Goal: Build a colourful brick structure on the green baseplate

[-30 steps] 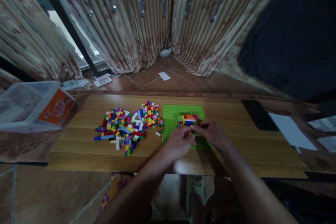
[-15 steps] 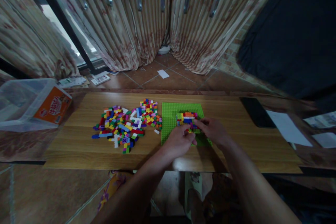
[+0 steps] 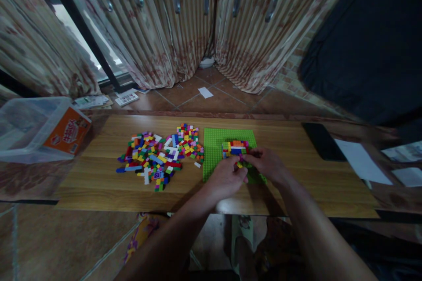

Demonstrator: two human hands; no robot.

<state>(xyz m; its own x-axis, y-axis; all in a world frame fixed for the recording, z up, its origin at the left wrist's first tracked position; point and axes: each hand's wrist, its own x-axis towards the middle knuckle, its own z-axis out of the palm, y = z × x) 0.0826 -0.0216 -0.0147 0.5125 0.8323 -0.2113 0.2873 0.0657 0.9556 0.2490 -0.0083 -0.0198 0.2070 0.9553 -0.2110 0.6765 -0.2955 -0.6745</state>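
Note:
A multicoloured block of toy bricks (image 3: 235,145) sits on the green baseplate (image 3: 212,140), with orange, yellow, white and blue bricks showing on its far side. My left hand (image 3: 226,178) is closed against its near left side, thumb and fingers curled, hiding part of it. From the right, my right hand (image 3: 266,163) reaches in with its fingertips pressed together at a small purple brick (image 3: 241,157) on the block's near edge. The fingertips of both hands almost meet there. Whether that brick is fixed to the block I cannot tell.
A large pile of loose toy bricks (image 3: 153,158) spreads left of the baseplate on the wooden table (image 3: 99,189). A clear plastic bin (image 3: 33,129) with an orange label stands at far left. A black phone-like slab (image 3: 323,140) and white paper (image 3: 362,160) lie at right.
My right fingertips have shifted slightly nearer to me, to the block's near edge, and a purple brick shows at them. My left hand stays about where it was.

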